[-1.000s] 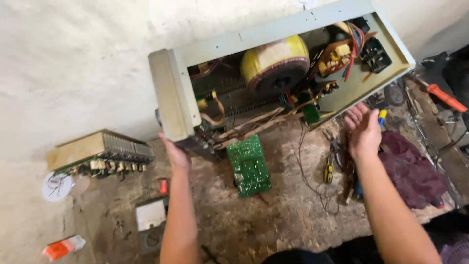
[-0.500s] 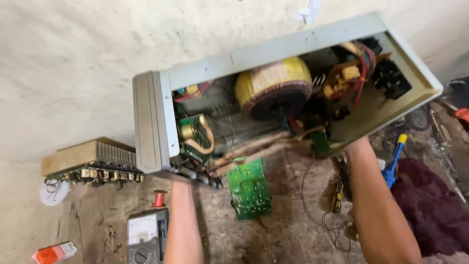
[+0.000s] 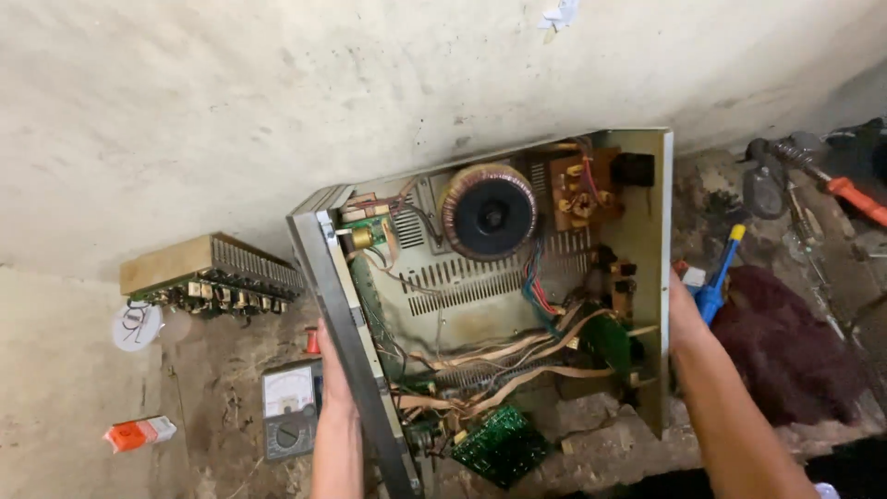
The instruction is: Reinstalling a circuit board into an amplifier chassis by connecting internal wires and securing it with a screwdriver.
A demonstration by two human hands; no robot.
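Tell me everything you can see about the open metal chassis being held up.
The open metal chassis is a grey-beige box, lid off, tilted up toward the camera. Inside sit a round toroidal transformer, tan ribbon cables, coloured wires and a green circuit board hanging at its lower edge. The left hand grips its front panel, the right hand its rear side.

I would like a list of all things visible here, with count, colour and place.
open metal case: one, grey-beige, centre, tilted, held at both ends
ring-shaped coil: one, black and copper, inside case
green circuit board: one, hanging on wires below case
finned block: one, tan and grey, left
meter: one, grey, lower left
orange and white box: one, far left
blue-handled tool: one, right
dark red cloth: one, right
orange-handled tool: one, far right
left hand: on case's left end
right hand: on case's right end
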